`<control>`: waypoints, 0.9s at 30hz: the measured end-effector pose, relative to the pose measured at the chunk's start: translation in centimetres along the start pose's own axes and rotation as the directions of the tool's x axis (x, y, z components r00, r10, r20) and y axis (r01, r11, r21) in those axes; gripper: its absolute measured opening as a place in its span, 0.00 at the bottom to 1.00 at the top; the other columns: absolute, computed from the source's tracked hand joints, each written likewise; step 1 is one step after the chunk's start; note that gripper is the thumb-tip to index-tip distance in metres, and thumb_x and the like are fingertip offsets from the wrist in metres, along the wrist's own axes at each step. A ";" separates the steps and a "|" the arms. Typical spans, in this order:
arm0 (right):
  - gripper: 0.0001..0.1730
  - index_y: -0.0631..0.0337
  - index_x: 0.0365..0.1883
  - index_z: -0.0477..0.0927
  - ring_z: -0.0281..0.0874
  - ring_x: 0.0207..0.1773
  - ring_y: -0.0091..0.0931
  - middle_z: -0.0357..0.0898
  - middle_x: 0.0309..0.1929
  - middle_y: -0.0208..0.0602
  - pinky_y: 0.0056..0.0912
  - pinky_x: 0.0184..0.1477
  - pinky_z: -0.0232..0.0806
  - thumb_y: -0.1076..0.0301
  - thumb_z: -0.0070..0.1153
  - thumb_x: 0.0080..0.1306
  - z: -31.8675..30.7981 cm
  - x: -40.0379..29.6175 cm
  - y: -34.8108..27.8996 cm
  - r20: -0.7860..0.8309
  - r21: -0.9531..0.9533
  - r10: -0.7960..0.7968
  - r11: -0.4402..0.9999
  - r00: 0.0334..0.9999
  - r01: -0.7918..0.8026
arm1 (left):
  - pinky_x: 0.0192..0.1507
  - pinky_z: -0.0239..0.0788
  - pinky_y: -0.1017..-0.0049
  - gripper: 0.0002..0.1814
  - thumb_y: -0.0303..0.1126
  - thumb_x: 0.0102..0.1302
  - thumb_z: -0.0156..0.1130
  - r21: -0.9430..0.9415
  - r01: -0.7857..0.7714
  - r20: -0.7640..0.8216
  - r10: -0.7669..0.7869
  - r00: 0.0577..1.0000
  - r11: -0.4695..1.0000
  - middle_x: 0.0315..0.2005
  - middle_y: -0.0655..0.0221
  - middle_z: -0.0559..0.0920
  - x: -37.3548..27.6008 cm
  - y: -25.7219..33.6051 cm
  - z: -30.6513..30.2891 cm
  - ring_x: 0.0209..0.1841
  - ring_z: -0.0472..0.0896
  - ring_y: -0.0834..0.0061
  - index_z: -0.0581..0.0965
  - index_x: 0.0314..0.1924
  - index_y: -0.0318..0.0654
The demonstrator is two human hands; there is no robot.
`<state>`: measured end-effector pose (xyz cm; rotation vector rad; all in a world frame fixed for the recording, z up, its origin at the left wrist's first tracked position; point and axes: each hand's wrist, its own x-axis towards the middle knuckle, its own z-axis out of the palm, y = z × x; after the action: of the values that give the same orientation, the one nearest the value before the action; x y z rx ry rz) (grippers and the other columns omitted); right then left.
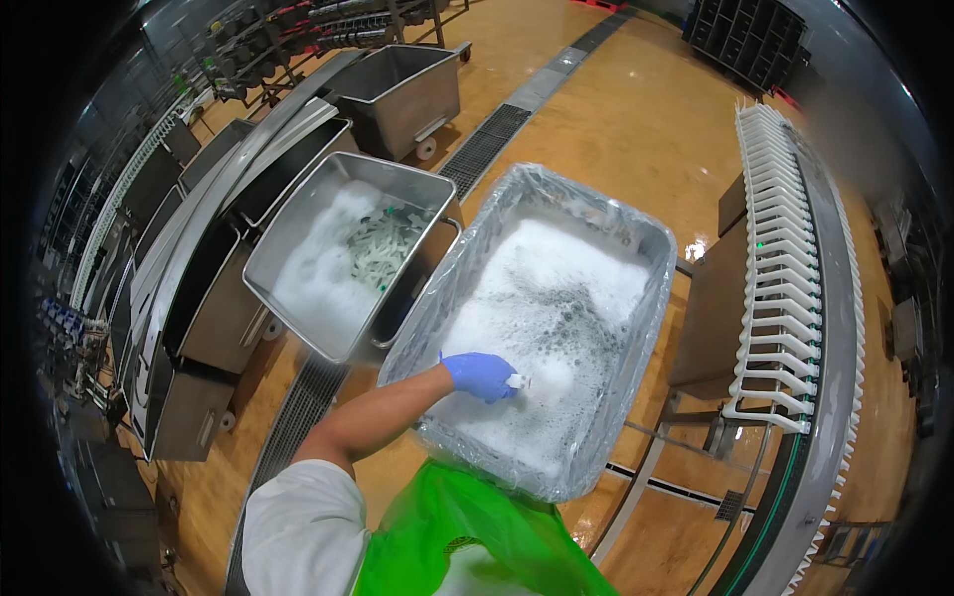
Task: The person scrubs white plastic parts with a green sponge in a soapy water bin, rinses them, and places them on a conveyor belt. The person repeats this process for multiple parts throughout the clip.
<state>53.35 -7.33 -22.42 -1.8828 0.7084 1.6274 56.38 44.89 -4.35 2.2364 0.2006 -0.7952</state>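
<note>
My left hand point(478, 375), in a blue glove, grips a small white piece point(519, 381) over the near part of a large tub point(657, 279) lined with clear plastic. White foam point(514, 261) covers most of the water in it, with bubbly grey patches of liquid showing between. My right hand is out of view. To the left of the tub stands a steel bin point(261, 287) with foam along one side. Many narrow white pieces point(384, 246), a few with green parts, lie in its water. A green apron point(477, 525) covers my front.
A curved conveyor point(779, 298) with white angled bars runs along the right. Wheeled steel carts point(406, 97) stand at the left and back, beside a long metal rail point(197, 246). A grated drain point(488, 141) crosses the wet orange floor point(618, 112).
</note>
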 end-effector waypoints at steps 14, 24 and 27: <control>0.19 0.63 0.53 0.72 0.69 0.33 0.19 0.72 0.32 0.31 0.22 0.34 0.66 0.61 0.55 0.70 -3.0 -16.7 -19.1 -0.310 0.111 -0.856 0.400 0.414 0.910 | 0.57 0.69 0.57 0.27 0.44 0.66 0.49 0.258 0.057 -0.189 -0.007 0.982 0.965 0.49 0.42 0.79 10.0 -2.4 0.7 0.51 0.79 0.47 0.73 0.55 0.28; 0.17 0.53 0.54 0.79 0.78 0.51 0.48 0.79 0.50 0.53 0.48 0.57 0.68 0.65 0.48 0.68 9.7 -21.0 -43.4 -0.048 -0.897 -0.995 0.082 0.088 0.434 | 0.51 0.71 0.62 0.19 0.38 0.68 0.47 -0.300 -0.163 -0.395 0.033 0.918 0.940 0.43 0.47 0.82 3.9 1.4 -5.2 0.47 0.83 0.56 0.78 0.45 0.28; 0.20 0.53 0.56 0.77 0.77 0.52 0.51 0.76 0.52 0.59 0.48 0.62 0.66 0.63 0.49 0.66 13.2 -14.1 -42.9 -0.093 -0.993 -0.991 0.085 -0.092 0.085 | 0.46 0.72 0.70 0.22 0.45 0.74 0.45 -0.447 -0.446 -0.548 0.156 0.822 0.775 0.36 0.60 0.82 2.9 -1.0 -5.0 0.43 0.82 0.71 0.77 0.43 0.32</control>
<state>72.26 32.97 -7.24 -2.9070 -1.0757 -0.2582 60.70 48.81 -4.02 1.7787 0.2512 0.0439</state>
